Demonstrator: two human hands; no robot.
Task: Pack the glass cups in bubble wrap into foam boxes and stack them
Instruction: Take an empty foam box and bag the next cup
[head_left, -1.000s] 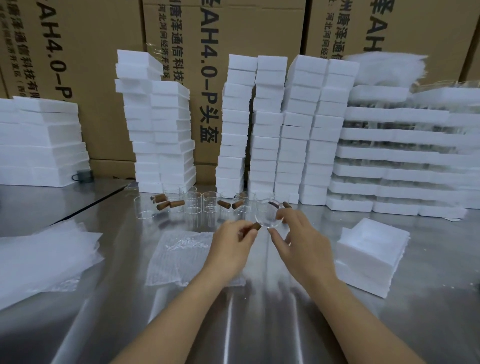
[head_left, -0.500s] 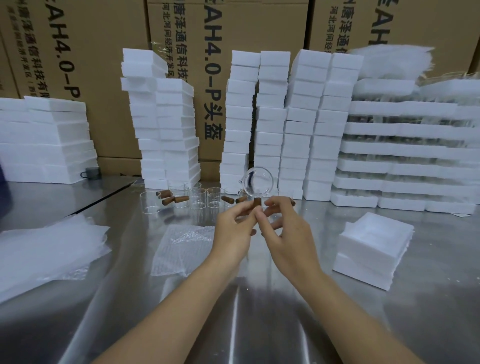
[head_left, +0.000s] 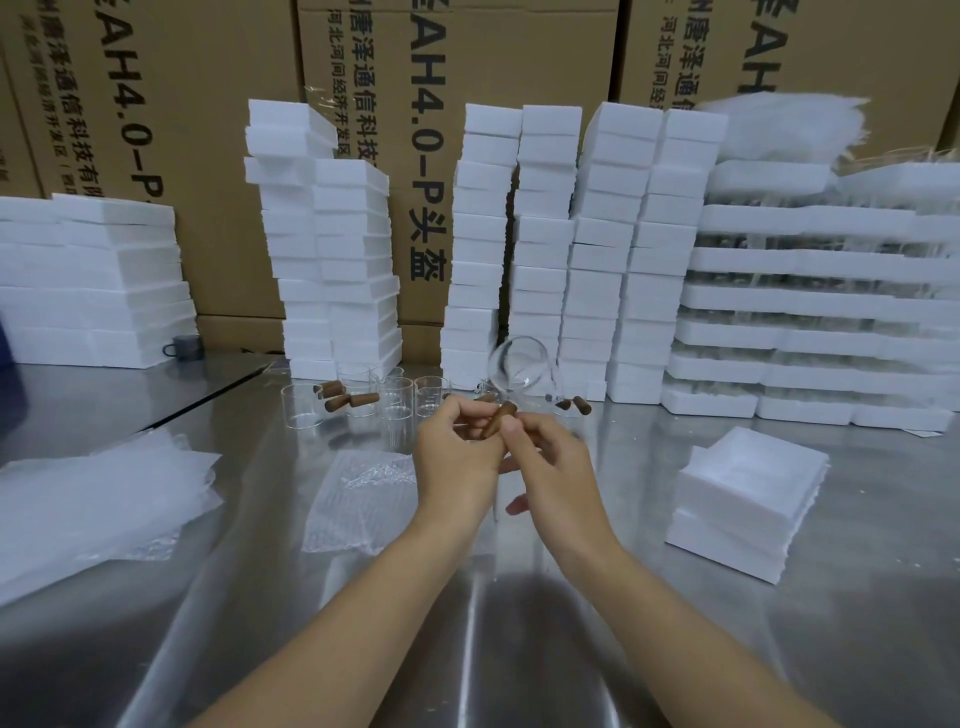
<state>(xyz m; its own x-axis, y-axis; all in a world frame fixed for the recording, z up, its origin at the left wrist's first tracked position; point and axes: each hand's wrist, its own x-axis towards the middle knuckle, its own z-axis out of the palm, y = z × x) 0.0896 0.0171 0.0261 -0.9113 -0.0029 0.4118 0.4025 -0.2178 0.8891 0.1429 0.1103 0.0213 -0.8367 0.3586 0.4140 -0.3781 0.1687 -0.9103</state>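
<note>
A clear glass cup (head_left: 519, 366) with a brown wooden handle (head_left: 500, 418) is held up over the steel table, its mouth tilted toward me. My left hand (head_left: 457, 457) and my right hand (head_left: 550, 467) both pinch the handle from below. A sheet of bubble wrap (head_left: 358, 499) lies flat just left of my left wrist. Several more glass cups (head_left: 395, 397) with wooden handles stand in a row behind my hands. An open foam box (head_left: 743, 493) sits at the right.
Tall stacks of white foam boxes (head_left: 566, 249) line the back, with foam trays (head_left: 821, 312) at the right and foam slabs (head_left: 93, 280) at the left. A pile of bubble wrap bags (head_left: 93, 504) lies at the left. Cardboard cartons (head_left: 426, 78) form the wall behind.
The cup was lifted from near the table row up to chest height and turned, and both hands shifted their grip down onto the wooden handle.
</note>
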